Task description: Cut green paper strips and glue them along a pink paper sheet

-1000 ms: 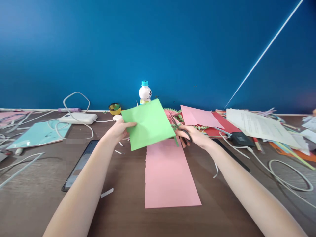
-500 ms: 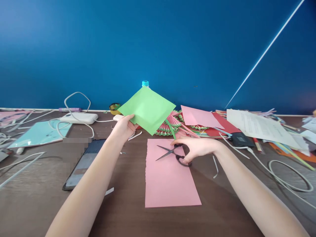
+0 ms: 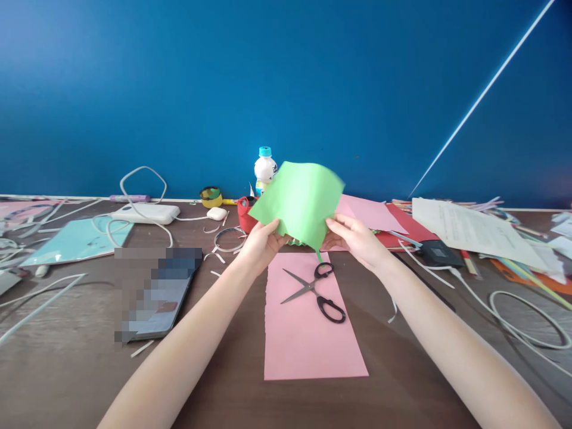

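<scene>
A green sheet of paper (image 3: 299,199), bent into a curve, is up off the table between my two hands. My left hand (image 3: 268,241) pinches its lower left edge, and my right hand (image 3: 351,238) grips its lower right edge. Below them, black-handled scissors (image 3: 310,287) lie with blades spread on a pink sheet of paper (image 3: 308,345), whose left edge is ragged. A thin green strip (image 3: 319,255) hangs or lies near the scissors' upper handle. The green sheet hides most of the folded paper behind it.
A dark phone (image 3: 172,292) lies at left, near a white power bank (image 3: 145,213) and cables. Behind stand a bottle (image 3: 265,168) and a red container (image 3: 245,214). At right are pink paper (image 3: 370,213), a printed sheet (image 3: 473,229) and a looped cable (image 3: 527,319).
My right hand has let go of the scissors, which now lie on the pink sheet, and has taken the green sheet. My left hand has moved right with that sheet, uncovering the bottle.
</scene>
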The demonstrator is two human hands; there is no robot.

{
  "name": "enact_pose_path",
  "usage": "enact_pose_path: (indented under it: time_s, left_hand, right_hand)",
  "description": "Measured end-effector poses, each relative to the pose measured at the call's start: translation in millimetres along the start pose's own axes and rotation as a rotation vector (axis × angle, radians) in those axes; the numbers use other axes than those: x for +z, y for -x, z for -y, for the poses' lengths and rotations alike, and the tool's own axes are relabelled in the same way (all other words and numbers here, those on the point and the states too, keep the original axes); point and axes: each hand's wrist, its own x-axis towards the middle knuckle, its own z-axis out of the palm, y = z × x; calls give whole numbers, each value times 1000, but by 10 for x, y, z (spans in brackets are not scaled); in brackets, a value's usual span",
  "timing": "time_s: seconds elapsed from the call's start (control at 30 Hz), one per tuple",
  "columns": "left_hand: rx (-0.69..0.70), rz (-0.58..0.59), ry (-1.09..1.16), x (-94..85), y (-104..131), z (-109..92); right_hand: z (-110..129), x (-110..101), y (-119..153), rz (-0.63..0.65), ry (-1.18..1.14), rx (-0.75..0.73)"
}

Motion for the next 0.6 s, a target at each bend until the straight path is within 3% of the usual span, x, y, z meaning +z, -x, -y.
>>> enact_pose_path:
  time_s: [0.13, 0.23, 0.33, 0.43, 0.5, 0.6]
  left_hand:
    - [-85, 150, -142, -28, 34, -12]
    - [-34, 163, -427, -132, -7, -176]
    - [128, -26, -726, -321, -82, -417]
    - [178, -212, -1189, -563, -141, -618]
    - [44, -221, -1678, -705, -159, -687]
    - [-85, -190, -1818, -832, -163, -690]
  right_hand:
    - [-24, -140, -65, -149, -103, -41]
    - [-27, -371, -123, -320, -137, -101]
    - [-96, -671, -190, -497, -103, -133]
    - [-252, -951, -247, -646, 77, -70]
    - [-376, -1087, -271, -700, 158, -43]
    - [-520, -1201, -293, -752, 313, -47]
